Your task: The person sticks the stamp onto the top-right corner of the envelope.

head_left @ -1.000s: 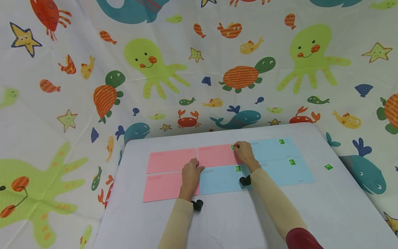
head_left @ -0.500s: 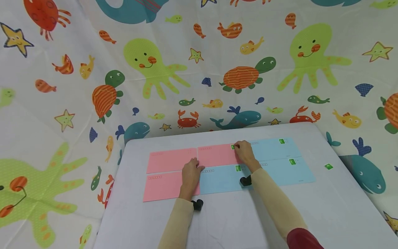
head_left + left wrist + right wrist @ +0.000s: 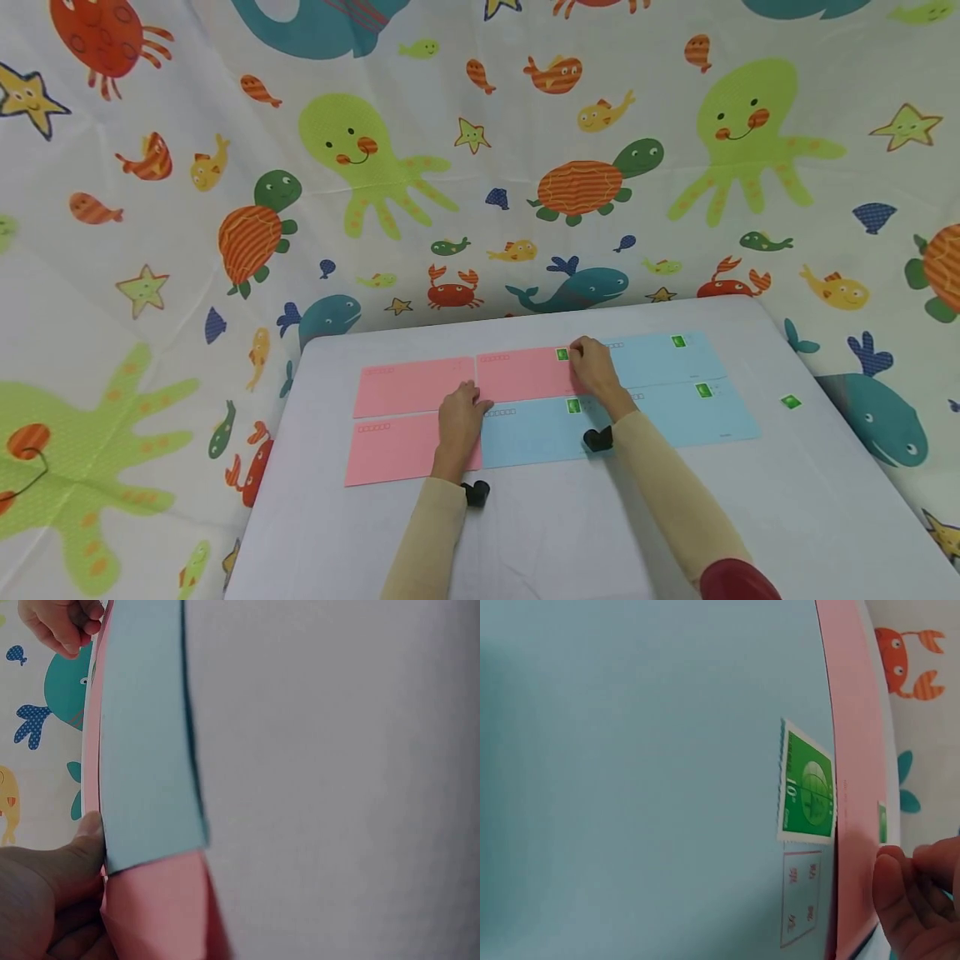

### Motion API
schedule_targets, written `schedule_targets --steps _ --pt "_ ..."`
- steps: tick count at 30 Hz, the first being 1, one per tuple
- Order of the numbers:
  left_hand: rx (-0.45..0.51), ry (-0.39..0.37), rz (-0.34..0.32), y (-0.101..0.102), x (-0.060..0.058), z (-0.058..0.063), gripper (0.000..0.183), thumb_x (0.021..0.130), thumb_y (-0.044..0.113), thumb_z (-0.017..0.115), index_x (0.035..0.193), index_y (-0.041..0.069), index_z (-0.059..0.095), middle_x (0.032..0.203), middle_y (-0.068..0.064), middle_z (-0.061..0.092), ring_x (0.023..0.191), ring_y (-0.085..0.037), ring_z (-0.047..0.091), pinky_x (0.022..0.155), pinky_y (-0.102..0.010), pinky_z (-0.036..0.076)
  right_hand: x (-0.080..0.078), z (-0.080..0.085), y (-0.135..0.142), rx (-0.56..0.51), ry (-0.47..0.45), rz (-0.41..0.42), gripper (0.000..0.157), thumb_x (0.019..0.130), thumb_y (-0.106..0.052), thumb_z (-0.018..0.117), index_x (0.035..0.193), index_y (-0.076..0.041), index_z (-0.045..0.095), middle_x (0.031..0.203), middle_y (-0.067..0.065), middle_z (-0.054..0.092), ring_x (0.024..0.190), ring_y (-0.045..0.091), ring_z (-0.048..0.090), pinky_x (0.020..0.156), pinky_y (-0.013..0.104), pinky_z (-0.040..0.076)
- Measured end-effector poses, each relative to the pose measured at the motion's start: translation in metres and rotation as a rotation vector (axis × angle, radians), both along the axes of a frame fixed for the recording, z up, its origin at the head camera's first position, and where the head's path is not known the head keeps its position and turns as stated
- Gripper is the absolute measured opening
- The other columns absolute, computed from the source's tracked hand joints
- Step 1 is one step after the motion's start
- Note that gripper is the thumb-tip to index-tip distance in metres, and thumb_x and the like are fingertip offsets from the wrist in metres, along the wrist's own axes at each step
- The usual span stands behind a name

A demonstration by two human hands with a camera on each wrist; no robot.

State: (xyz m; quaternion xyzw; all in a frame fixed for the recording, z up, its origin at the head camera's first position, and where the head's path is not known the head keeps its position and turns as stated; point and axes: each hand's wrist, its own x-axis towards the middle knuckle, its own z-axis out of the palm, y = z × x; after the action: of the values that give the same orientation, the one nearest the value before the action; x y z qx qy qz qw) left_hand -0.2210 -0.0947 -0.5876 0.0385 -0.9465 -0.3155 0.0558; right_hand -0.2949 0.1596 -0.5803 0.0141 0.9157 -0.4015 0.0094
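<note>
Three pink and three blue envelopes lie edge to edge in two rows. My left hand rests on the pink envelopes, fingers forward, over the right end of the front pink envelope; in the left wrist view its thumb is extended. My right hand stands at the right end of the middle back pink envelope, beside a green stamp. In the right wrist view its thumb and fingertips are curled together close to that stamp; nothing shows held between them. Whether they touch the stamp is unclear.
Each blue envelope bears a green stamp near its upper right corner. One loose green stamp lies on the white tablecloth at the right. The back left pink envelope shows no stamp. A sea-animal curtain hangs behind the table.
My right hand has shifted slightly right, uncovering the stamp on the middle back pink envelope. The left hand has stayed in place.
</note>
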Motion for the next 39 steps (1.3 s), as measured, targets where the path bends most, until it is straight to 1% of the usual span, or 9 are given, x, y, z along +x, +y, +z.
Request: schedule_targets --steps 6,13,18,23,29,36,39 --pt "0.008 0.01 -0.002 -0.001 0.002 0.0 0.041 0.085 0.019 0.079 0.12 -0.001 0.07 0.136 -0.015 0.064 0.133 -0.032 0.057 0.107 -0.047 0.049 0.002 0.004 0.005 -0.01 0.038 -0.007 0.03 0.103 -0.016 0.05 0.123 0.005 0.059 0.116 0.023 0.064 0.098 0.032 0.059 0.093 0.046 0.055" --pt "0.009 0.019 0.005 -0.001 0.002 0.0 0.042 0.085 0.018 0.079 0.12 -0.002 0.071 0.136 -0.015 0.064 0.133 -0.032 0.057 0.107 -0.047 0.049 0.005 0.01 0.009 -0.003 0.04 -0.018 0.029 0.103 -0.016 0.052 0.123 0.004 0.059 0.116 0.023 0.064 0.098 0.031 0.058 0.093 0.045 0.056" --pt "0.016 0.016 0.005 0.0 0.002 0.0 0.042 0.085 0.019 0.079 0.121 -0.002 0.07 0.136 -0.016 0.063 0.134 -0.032 0.057 0.107 -0.046 0.049 0.008 0.012 0.014 0.006 0.074 -0.014 0.028 0.103 -0.015 0.052 0.12 0.005 0.061 0.111 0.022 0.067 0.093 0.03 0.06 0.088 0.044 0.057" --pt "0.032 0.0 0.002 0.0 0.003 0.001 0.042 0.087 0.019 0.078 0.123 -0.001 0.069 0.138 -0.015 0.062 0.135 -0.032 0.056 0.108 -0.046 0.048 0.013 0.014 0.019 0.001 0.092 -0.011 0.027 0.103 -0.014 0.053 0.119 0.005 0.062 0.11 0.022 0.067 0.092 0.029 0.06 0.086 0.044 0.057" --pt "0.027 0.015 0.0 0.0 0.003 0.001 0.042 0.086 0.018 0.078 0.121 -0.001 0.07 0.136 -0.016 0.064 0.133 -0.033 0.057 0.107 -0.047 0.049 0.019 0.018 0.026 0.012 0.11 -0.012 0.026 0.103 -0.014 0.054 0.119 0.004 0.061 0.112 0.022 0.066 0.093 0.03 0.059 0.088 0.045 0.057" --pt "0.036 -0.012 0.008 0.001 0.003 0.003 0.043 0.086 0.018 0.078 0.124 -0.001 0.069 0.138 -0.017 0.062 0.134 -0.034 0.056 0.108 -0.048 0.048 0.026 0.02 0.034 0.029 0.141 -0.013 0.027 0.102 -0.016 0.054 0.116 0.005 0.063 0.106 0.022 0.067 0.09 0.03 0.061 0.084 0.045 0.057" --pt "0.035 -0.005 0.008 0.001 0.003 0.003 0.042 0.086 0.018 0.078 0.123 -0.001 0.069 0.137 -0.017 0.063 0.134 -0.034 0.056 0.107 -0.048 0.049 0.029 0.021 0.036 0.03 0.152 -0.014 0.027 0.102 -0.017 0.054 0.116 0.005 0.063 0.105 0.021 0.067 0.09 0.03 0.062 0.083 0.045 0.057"
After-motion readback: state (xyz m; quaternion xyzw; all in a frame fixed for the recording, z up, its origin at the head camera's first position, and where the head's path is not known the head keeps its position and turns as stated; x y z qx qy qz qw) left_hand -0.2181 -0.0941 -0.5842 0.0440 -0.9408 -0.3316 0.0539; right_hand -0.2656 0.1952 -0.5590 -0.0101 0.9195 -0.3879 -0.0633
